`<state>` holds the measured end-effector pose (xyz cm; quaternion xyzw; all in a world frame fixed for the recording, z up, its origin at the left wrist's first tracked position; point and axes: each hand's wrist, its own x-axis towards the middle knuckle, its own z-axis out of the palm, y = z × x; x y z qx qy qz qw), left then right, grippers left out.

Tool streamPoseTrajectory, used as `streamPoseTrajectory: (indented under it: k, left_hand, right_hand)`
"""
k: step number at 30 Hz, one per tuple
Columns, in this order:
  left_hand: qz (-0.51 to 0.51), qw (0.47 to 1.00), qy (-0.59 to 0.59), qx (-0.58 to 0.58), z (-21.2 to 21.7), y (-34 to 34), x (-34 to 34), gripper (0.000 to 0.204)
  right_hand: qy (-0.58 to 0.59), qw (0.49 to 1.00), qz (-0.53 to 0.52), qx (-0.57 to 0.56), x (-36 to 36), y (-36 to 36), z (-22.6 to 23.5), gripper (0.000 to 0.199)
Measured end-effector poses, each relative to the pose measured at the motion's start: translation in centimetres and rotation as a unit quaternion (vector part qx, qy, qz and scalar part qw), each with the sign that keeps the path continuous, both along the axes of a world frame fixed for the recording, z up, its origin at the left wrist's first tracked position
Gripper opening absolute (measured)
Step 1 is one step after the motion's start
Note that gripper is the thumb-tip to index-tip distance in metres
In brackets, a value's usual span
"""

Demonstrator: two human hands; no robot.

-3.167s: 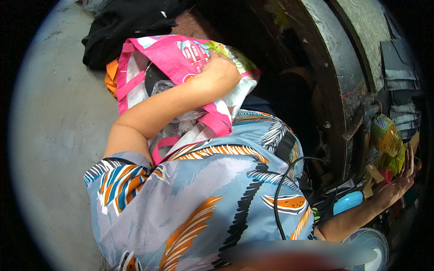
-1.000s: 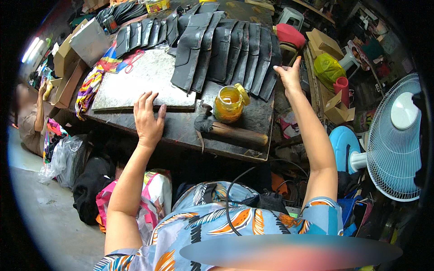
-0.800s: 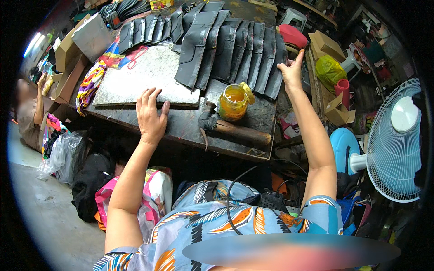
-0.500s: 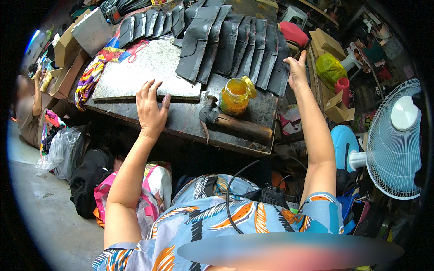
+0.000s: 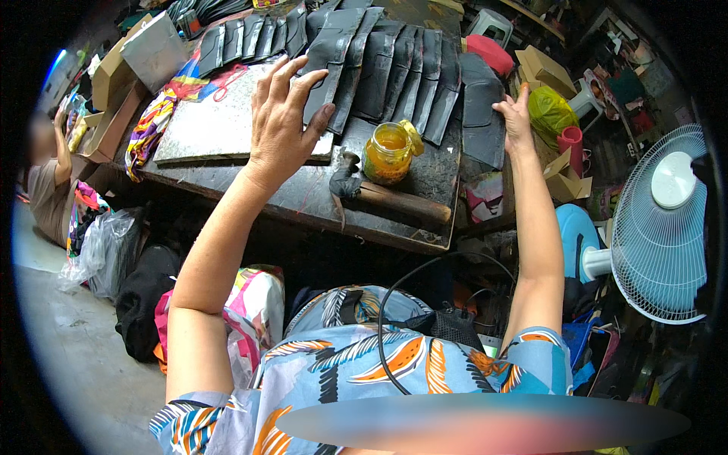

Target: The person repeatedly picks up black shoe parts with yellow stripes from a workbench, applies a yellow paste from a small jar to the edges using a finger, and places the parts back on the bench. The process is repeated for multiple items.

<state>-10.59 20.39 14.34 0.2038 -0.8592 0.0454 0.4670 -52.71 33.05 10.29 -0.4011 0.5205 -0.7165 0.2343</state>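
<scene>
The person is leaning over a dark workbench [image 5: 425,171] on which a row of black leather pieces [image 5: 394,68] is lying, overlapping one another like shingles along the far side. The left hand [image 5: 284,114] is hovering with fingers spread and released, nothing grasped, its fingertips over the near edge of the leftmost pieces and above a grey stone slab [image 5: 216,125]. The right hand [image 5: 516,117] is resting flat and open on the rightmost leather piece [image 5: 478,102], at the bench's right edge, pressing rather than gripping. Judged by their curl and drape, the pieces are looking light, thin and flexible, not fragile, with a fairly smooth face that could be sliding against its neighbours; pinching a free lower edge or corner is appearing the safest hold. An open jar of amber glue [image 5: 388,152] is standing just beside a hammer [image 5: 394,199] near the front. A fan [image 5: 663,227] is standing to the right, well apart.
</scene>
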Motion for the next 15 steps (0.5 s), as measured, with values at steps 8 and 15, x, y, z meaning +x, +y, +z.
streamPoseTrajectory:
  k: [8,15]
  left_hand:
    - [-0.003,0.999,0.027,0.033,-1.2,1.8,2.0,0.046]
    - [0.000,0.991,0.086,-0.104,1.3,3.0,3.9,0.057]
  right_hand:
    - [-0.016,0.997,-0.071,-0.036,-0.7,2.5,1.2,0.112]
    - [0.045,0.987,0.111,-0.105,9.5,1.6,12.8,0.103]
